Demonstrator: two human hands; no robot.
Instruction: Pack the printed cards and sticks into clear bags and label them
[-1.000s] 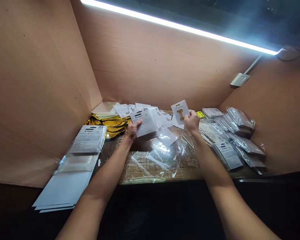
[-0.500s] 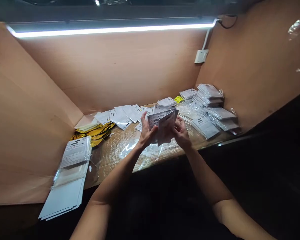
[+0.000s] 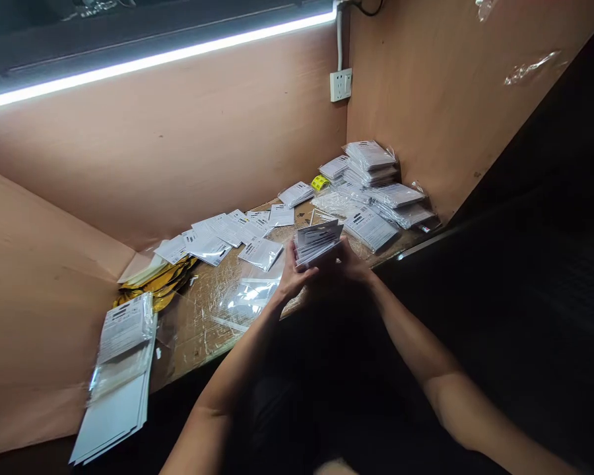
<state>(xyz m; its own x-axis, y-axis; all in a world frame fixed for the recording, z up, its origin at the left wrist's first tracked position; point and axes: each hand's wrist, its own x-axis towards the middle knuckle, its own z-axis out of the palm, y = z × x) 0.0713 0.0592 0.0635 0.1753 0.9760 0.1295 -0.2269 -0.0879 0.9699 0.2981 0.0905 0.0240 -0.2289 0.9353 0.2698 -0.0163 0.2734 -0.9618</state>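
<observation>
Between my two hands, above the front edge of the table, is a stack of flat printed packets (image 3: 319,243), seen mostly edge-on and slightly fanned. My left hand (image 3: 296,272) grips its left side, thumb along the near edge. My right hand (image 3: 352,261) is closed at its right end, partly in shadow and blurred. Below and left of the stack lie clear plastic sleeves (image 3: 252,295). A single printed packet (image 3: 260,253) rests just beyond my left hand, and a row of more loose packets (image 3: 212,239) spreads toward the left.
Piles of plastic-wrapped packets (image 3: 371,157) stand in the right corner, beside a yellow label roll (image 3: 319,183). Gold foil sheets (image 3: 163,284) and a pile of white cards (image 3: 113,409) lie at the left. Wooden panels (image 3: 218,132) enclose the table; a socket (image 3: 340,86) is on the back panel.
The view has turned to the right. The packets, fanned and facing me before, are now gathered into a more even stack tipped edge-on, still between both hands.
</observation>
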